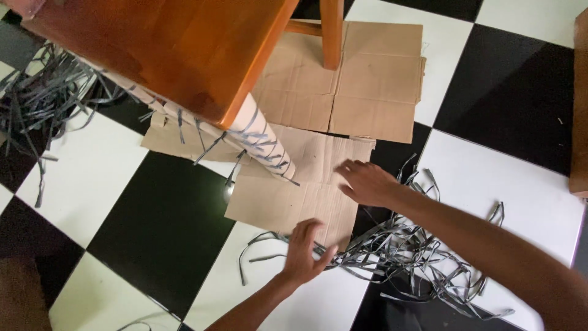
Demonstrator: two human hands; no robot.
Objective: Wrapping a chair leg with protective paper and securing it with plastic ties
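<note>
My left hand (304, 251) hovers over the near edge of a flattened brown cardboard sheet (275, 202) on the floor, fingers spread, touching grey strips at its edge. My right hand (367, 182) rests palm down on the right edge of the same cardboard, fingers apart, holding nothing. A heap of loose grey strips (410, 251) lies to the right of and beneath both hands. An orange wooden stool (184, 49) stands over the cardboard; one leg (260, 138) is wrapped in pale material with grey strips woven around it.
A second flattened cardboard piece (367, 79) lies further back under another stool leg (331, 34). More grey strips (43, 98) are piled at the left. The floor is black and white checkered tile (159, 233). A wooden edge (579, 104) shows at the right.
</note>
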